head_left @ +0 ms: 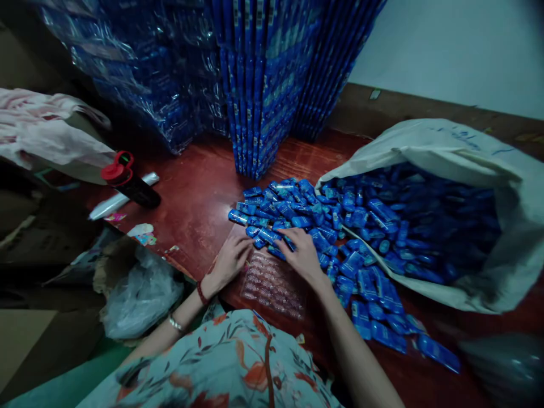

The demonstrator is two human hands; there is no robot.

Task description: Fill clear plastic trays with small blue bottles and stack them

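Small glossy blue packets (293,207) lie in a loose heap before me. A clear moulded plastic tray (272,286) with rows of small cups is flat on the table, close to my body. My left hand (232,259) is at the tray's left edge, fingers bent together beside the nearest packets; what they hold, if anything, is hidden. Over the tray's far right side, my right hand (302,255) has its fingers bent around a blue packet (290,243). Several more packets lie between the two hands.
A white sack (446,141) lies on its side at right, spilling blue packets. Tall stacks of blue packs (259,85) stand behind. On the left are a black bottle with a red lid (142,190), a plastic roll (114,204) and a clear bag (142,294) beyond the red table (187,198).
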